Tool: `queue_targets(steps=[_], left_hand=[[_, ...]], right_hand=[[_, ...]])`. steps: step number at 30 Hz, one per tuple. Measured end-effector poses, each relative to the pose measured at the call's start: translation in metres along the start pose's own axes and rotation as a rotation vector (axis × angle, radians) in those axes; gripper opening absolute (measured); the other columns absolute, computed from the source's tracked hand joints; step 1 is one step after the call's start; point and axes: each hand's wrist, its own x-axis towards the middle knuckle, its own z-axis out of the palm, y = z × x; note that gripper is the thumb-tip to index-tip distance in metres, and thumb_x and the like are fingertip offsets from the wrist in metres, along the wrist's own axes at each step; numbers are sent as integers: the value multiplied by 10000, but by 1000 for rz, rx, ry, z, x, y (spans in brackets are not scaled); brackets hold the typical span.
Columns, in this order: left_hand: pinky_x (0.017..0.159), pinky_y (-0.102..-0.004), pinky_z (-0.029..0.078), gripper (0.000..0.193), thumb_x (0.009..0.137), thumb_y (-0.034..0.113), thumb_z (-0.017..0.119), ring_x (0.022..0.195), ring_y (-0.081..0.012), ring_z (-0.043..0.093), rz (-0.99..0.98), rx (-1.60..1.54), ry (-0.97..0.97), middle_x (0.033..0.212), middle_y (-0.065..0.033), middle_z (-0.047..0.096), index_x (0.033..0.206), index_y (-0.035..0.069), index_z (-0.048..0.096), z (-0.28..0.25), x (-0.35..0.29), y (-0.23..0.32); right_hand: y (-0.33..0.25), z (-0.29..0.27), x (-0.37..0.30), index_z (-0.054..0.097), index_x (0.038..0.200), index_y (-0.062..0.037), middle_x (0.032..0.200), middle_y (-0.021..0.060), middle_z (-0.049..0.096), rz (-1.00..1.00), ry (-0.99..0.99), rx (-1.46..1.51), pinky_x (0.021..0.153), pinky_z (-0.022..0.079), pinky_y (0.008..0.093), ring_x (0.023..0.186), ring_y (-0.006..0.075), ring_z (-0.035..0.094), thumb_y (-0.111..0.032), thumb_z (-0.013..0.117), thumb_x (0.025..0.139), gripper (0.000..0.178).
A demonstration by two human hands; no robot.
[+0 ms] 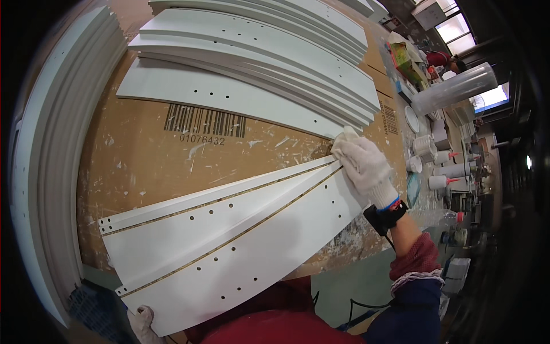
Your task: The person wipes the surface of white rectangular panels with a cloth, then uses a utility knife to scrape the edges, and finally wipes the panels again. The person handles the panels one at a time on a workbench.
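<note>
Two white drilled panels (229, 269), each with a brown-lined groove along its length, overlap at a slant in front of me. My left hand (143, 325), in a white glove, grips the near left corner of the closest panel, its thumb on the edge and the other fingers mostly hidden. My right hand (366, 166), also gloved, is at the panels' far right end. Its bent fingers close around what looks like a crumpled white cloth (346, 137), touching the panel ends. A dark strap with a small box (385, 218) circles my right wrist.
Stacked white panels (246, 69) lie across the far side of the cardboard-covered table (149, 149). Another tall stack (51, 143) stands along the left. Bottles with red tips (439, 182), tubs (424, 148) and a clear plastic roll (455, 89) crowd the right. Another person (450, 62) is beyond.
</note>
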Motion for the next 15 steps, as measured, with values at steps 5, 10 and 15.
queue_targets(steps=[5,10,15], left_hand=[[868,-367,490,509,872,172,659,1019,-236,595,10,-48,-31,1166,-137,588,1308,-23,484,21,1,12],[713,-315,532,299,950,207,535,817,-205,623,109,36,-93,985,-111,606,1131,-29,519,-27,37,-28],[550,-230,490,139,927,102,515,593,-130,564,67,-169,90,783,-40,572,986,-20,546,-13,48,-62]], right_hand=[[14,-9,-2,674,1041,-93,940,134,630,44,83,-152,763,490,397,861,337,601,-138,627,880,174],[-60,-5,2,636,989,-10,976,150,612,-306,-33,108,811,485,391,944,318,595,-72,615,850,154],[15,0,-19,659,1043,-34,1003,151,625,10,130,-24,799,494,361,935,324,601,-63,646,851,195]])
